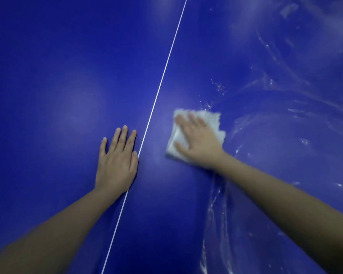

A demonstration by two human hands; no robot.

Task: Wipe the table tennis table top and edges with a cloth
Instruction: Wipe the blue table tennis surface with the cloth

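Wiping the worktop [57,66]: pressing the cloth [210,120] under the flat right hand [198,143], just right of the white line [160,84]; bracing with the flat, empty left hand [117,161]. Blurred, probably mid-stroke. Next, crossing onto the dry half.

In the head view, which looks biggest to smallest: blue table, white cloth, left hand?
1. Table.
2. Cloth and left hand look alike; the right hand hides part of the cloth, so unranked.

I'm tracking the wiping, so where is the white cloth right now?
In the head view, the cloth lies on the blue table top, right of the white line, under the right hand.
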